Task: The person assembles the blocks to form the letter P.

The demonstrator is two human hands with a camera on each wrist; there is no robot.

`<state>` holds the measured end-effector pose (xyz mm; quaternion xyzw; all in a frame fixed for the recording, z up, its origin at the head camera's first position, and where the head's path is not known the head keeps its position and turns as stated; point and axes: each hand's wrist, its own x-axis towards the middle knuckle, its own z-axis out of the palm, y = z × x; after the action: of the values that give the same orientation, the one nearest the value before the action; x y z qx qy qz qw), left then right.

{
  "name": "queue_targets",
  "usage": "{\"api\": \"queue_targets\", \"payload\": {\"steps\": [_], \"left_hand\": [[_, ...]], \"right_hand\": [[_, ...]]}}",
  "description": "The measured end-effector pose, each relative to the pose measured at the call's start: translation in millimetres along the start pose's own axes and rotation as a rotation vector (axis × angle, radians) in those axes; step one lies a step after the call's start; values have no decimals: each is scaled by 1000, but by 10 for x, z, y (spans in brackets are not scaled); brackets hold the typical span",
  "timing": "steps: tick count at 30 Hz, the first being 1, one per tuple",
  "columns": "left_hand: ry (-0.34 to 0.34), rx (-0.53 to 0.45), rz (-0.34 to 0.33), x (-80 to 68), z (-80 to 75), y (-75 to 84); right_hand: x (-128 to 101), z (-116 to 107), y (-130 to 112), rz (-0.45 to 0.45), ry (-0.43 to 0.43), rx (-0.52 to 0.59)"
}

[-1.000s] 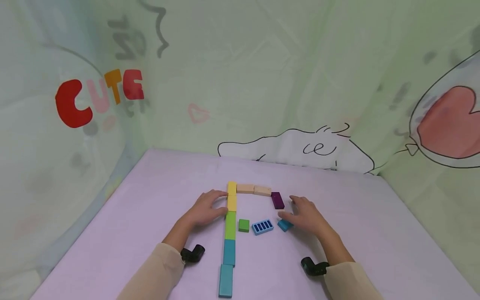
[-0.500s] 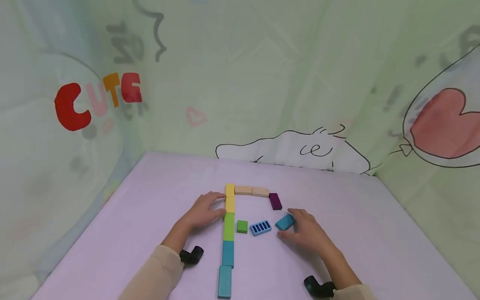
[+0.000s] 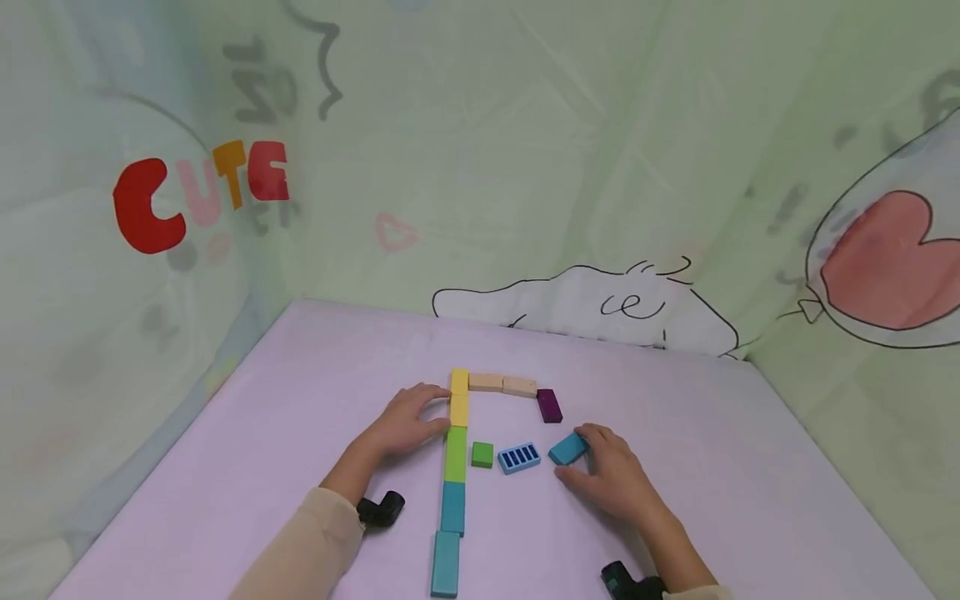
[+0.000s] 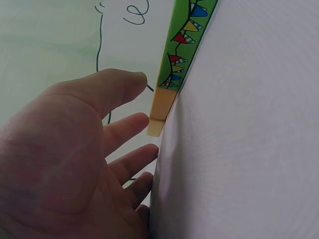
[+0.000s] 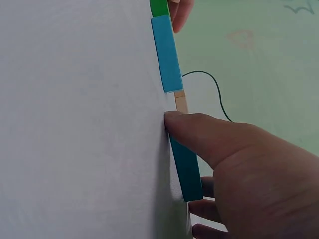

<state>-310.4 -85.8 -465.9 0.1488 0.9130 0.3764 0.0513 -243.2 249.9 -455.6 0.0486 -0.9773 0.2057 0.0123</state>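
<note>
Beside the column of blocks, my left hand (image 3: 401,423) rests with loosely spread fingers, thumb and index tips right at the left side of the yellow block (image 3: 459,411). My right hand (image 3: 617,473) holds a blue toy block (image 3: 567,449) between thumb and fingers, close over the table. In the right wrist view the thumb crosses one end of that blue block (image 5: 187,172), with the other fingers behind it. Left of it lie a light blue block with dark stripes (image 3: 519,457) and a small green block (image 3: 482,454).
The column continues toward me with a long green block (image 3: 455,454) and two teal blocks, the nearer one (image 3: 446,564) slightly offset. Pale wooden blocks (image 3: 486,382) and a tilted purple block (image 3: 550,406) extend rightward from its top. Printed cloth walls (image 3: 525,167) surround the table.
My right hand has come down around the blue block, which was partly covered by it, and has shifted the block slightly. My left hand has stayed in place beside the column.
</note>
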Motion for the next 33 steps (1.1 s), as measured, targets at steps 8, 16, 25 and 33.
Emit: {"api": "queue_targets", "payload": {"steps": [8, 16, 25, 33], "left_hand": [[5, 4, 10, -9, -6, 3], [2, 8, 8, -7, -4, -1], [6, -8, 3, -2, 1, -1], [5, -5, -4, 8, 6, -13]], "right_hand": [[0, 37, 1, 15, 31, 32], [4, 22, -111, 33, 42, 54], [40, 39, -176, 46, 63, 30], [75, 55, -218, 21, 78, 43]]}}
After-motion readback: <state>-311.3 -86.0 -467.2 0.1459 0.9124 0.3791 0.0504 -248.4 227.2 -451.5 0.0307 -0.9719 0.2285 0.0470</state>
